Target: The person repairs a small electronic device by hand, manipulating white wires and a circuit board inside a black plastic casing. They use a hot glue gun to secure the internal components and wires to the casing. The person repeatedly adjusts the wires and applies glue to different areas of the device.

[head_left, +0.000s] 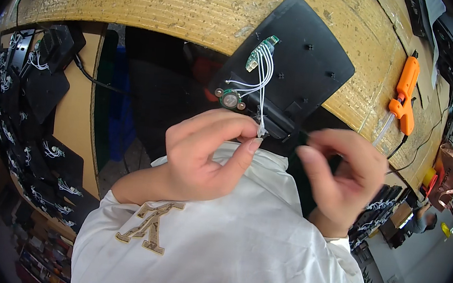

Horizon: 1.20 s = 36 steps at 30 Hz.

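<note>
My left hand (211,154) is closed in a pinch on the ends of several thin white wires (261,128), in front of my shirt. The wires run up to a small green circuit board (261,54) on a black plastic panel (302,55). Other white wires reach a round part (231,99) with a silvery centre at the panel's near left corner. Beside the panel's near edge, my right hand (339,175) has thumb and forefinger apart, with nothing seen between them; it is slightly blurred. The panel overhangs the near edge of the table.
An orange glue gun (407,83) lies on the worn yellow-brown tabletop (169,3) to the right, its cable trailing off. At the left, several black panels with white wiring (65,152) are stacked beside cardboard (84,104). Another person (422,219) appears far right.
</note>
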Each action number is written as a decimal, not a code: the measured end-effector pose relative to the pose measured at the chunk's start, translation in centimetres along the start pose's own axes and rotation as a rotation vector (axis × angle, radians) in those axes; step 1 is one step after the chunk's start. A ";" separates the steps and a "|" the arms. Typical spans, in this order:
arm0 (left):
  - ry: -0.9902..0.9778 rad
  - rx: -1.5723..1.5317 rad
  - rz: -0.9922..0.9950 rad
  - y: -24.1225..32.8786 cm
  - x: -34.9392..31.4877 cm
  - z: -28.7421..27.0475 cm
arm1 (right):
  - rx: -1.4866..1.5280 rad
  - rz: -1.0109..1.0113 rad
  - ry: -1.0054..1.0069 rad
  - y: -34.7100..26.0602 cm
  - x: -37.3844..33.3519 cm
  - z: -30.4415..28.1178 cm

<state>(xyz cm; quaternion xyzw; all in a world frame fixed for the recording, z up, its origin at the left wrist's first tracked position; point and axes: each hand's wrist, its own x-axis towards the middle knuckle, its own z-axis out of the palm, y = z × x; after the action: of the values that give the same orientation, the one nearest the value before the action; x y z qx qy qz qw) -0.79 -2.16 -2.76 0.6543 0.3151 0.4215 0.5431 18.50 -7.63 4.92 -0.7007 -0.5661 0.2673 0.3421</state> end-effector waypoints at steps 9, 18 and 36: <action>0.049 0.380 0.381 0.6 1.3 -1.3 | 0.542 0.215 -0.189 -0.4 1.1 3.7; 0.074 0.216 0.174 -0.9 0.7 -4.1 | 0.201 -0.037 0.004 0.0 1.7 3.6; 0.520 -0.396 -0.539 -15.6 1.8 -0.3 | -0.299 -0.412 0.189 3.4 4.7 4.4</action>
<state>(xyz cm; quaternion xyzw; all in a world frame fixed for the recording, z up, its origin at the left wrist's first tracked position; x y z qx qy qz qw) 0.49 2.85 -17.61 0.3033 0.5144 0.4679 0.6515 18.20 -2.67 -0.40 -0.6355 -0.6953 0.0389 0.3336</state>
